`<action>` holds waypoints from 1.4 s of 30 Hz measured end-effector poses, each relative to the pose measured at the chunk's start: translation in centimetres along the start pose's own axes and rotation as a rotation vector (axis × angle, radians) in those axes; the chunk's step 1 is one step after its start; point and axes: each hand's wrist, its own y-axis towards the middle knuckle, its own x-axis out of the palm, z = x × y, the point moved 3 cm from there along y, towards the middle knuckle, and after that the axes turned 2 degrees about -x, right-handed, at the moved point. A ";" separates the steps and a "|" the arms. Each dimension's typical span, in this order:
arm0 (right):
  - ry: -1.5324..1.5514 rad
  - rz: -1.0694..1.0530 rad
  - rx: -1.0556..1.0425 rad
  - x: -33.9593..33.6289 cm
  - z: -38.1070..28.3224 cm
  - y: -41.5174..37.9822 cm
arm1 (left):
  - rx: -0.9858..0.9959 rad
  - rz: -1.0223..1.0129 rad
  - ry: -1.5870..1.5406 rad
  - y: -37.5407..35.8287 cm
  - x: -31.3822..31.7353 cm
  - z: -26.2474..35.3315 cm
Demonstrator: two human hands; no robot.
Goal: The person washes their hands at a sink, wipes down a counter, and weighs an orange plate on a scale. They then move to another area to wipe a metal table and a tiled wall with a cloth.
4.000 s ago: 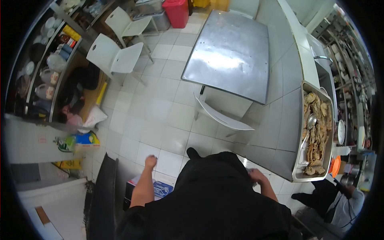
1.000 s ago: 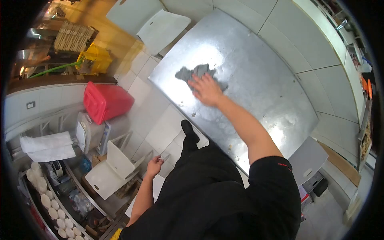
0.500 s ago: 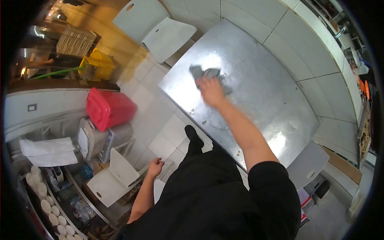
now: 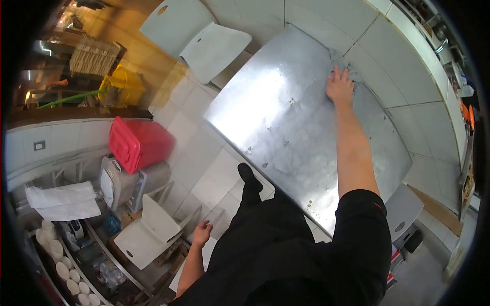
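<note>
My right hand lies with spread fingers on a grey cloth, at the far edge of a shiny metal table beside the tiled wall. Most of the cloth is hidden by the hand or blends with the wall. Small crumbs are scattered over the tabletop. Low on the left, my left hand hangs beside my leg with loosely bent fingers and nothing visible in it, near a white chair.
Another white chair stands at the table's left end, a grey one at the lower right. A red bin stands on the floor at left. Beyond are a yellow bucket and what may be another person's hand.
My right hand has moved right and away from me with the cloth, from the table's left part to the wall edge. My left hand has shifted slightly down.
</note>
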 end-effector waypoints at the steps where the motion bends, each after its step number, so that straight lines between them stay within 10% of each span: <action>1: -0.056 -0.054 -0.074 -0.3 -1.7 -1.6 | -0.003 -0.005 0.004 -0.6 0.1 0.2; 8: 0.362 -0.371 -0.779 -9.9 -16.4 -25.3 | -0.104 -0.156 0.194 2.0 1.8 2.2; 12: 0.468 -0.323 -0.955 -8.0 -15.2 -22.4 | -0.003 -0.072 0.167 2.8 1.0 5.7; 18: 0.112 -0.156 -0.340 -0.7 -8.1 0.7 | 0.161 0.042 0.053 -0.1 0.5 8.9; 22: 0.043 -0.045 -0.127 1.5 -10.6 1.4 | 0.052 0.018 0.048 -2.2 2.1 4.2; 25: 0.168 -0.413 -0.427 -2.3 -17.8 -6.9 | -0.072 -0.084 0.197 -2.8 3.5 -0.6; 30: 0.582 -0.254 -0.956 -7.2 -23.4 -24.6 | -0.080 -0.171 0.435 -3.0 2.5 -1.3; 33: 0.582 -0.243 -1.075 -3.8 -22.6 -19.2 | -0.087 -0.003 0.171 -2.0 1.0 2.6; 42: 0.011 -0.193 -0.069 -1.9 2.7 3.3 | 0.153 0.042 0.038 -1.2 1.5 11.3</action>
